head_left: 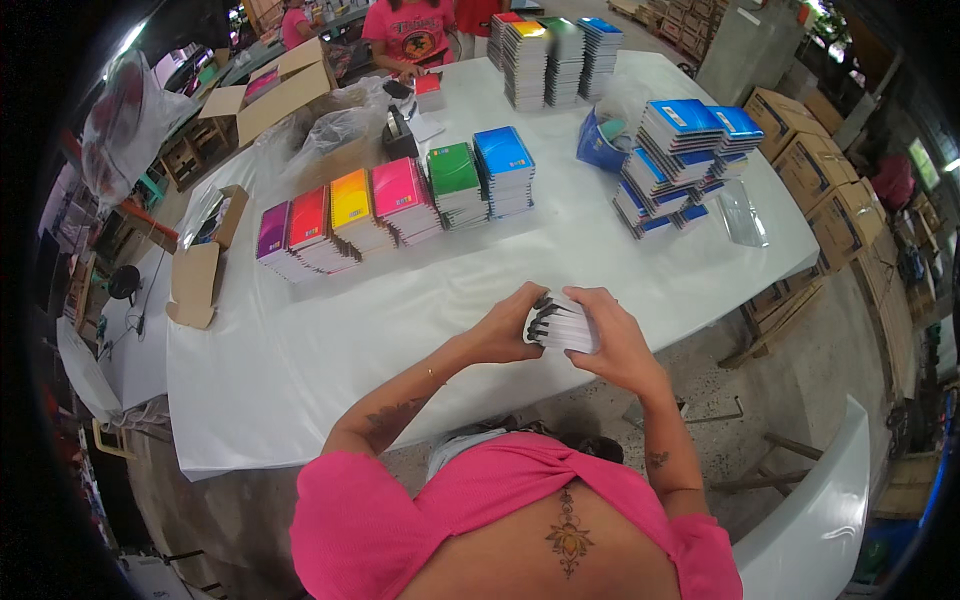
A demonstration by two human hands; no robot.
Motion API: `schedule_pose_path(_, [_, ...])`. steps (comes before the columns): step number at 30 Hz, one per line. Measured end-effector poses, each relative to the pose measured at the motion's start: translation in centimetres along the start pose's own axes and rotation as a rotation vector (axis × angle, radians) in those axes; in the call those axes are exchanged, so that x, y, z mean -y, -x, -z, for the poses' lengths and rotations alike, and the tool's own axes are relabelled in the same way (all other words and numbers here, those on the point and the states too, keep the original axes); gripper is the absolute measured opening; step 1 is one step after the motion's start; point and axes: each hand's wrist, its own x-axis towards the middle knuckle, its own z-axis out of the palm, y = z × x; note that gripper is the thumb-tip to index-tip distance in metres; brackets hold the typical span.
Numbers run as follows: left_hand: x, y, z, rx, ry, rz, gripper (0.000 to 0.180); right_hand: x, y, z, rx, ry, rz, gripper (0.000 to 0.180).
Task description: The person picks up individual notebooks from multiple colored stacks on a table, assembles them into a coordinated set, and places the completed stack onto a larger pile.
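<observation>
Between my two hands, just above the near edge of the table, is a small stack of spiral notebooks [567, 330]. Its white page edges face up and the dark spiral bindings show on the left side. My left hand [505, 325] closes round the binding side, while my right hand [618, 338] grips the opposite end. The covers of these notebooks are hidden. Beyond my hands runs a row of notebook stacks: purple [272, 235], red [308, 220], yellow [352, 200], pink [402, 187], green [453, 172] and blue [503, 152].
Blue notebooks [685, 118] are piled crosswise at right, beside a blue basket [600, 145]. Taller stacks [563, 65] stand at the far edge of the white table [400, 330]. An open carton [285, 95] is far left; cartons [815, 165] line the right. A person [410, 35] stands opposite.
</observation>
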Motion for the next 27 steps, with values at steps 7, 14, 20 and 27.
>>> schedule_pose_path(7, [8.2,1.7,-3.2,0.016,0.070,0.108,0.080,-6.0,-0.4,-5.6,0.056,-0.045,-0.020,0.073])
schedule_pose_path(14, [10.2,2.6,-3.0,0.081,0.046,0.184,0.085,-8.0,1.7,-8.9,-0.157,-0.092,-0.154,0.089])
schedule_pose_path(20, [9.9,2.1,-0.7,0.128,0.163,0.176,0.059,-8.6,3.1,-10.2,-0.254,-0.117,-0.216,0.097])
schedule_pose_path(27, [10.0,1.5,-1.6,-0.060,0.117,0.140,0.025,-9.7,3.8,-11.5,-0.332,-0.111,-0.214,0.105])
